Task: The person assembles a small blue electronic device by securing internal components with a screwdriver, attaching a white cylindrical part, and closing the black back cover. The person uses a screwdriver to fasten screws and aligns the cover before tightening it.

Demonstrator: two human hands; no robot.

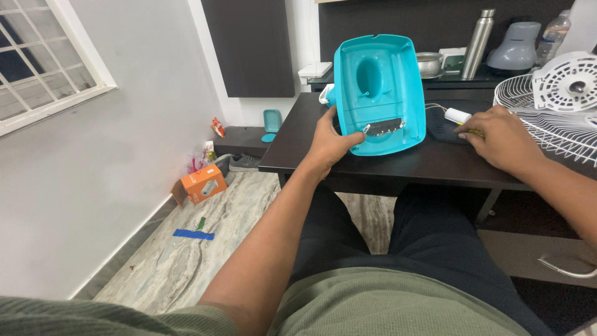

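Lying on the marble floor, down and left of the dark desk [373, 168]: an orange carton [200, 185] with a pale picture on its side, tilted against the wall. Showing further along the wall: a small red-and-white packet [217, 127], print too small to make out. Running off the right edge beyond the desk: a white fan grille [547, 118], only partly showing. Standing upright on the desk top, hollow side facing the camera: a turquoise plastic housing [379, 93], rounded-rectangular, with an oval recess and a small metal terminal strip near its lower edge. Gripping the housing's lower left edge: left hand [329, 142], fingers curled around it. Resting on the desk, right of the housing: right hand [500, 140], fingers closing over a thin yellow-handled tool [474, 132], mostly hidden.
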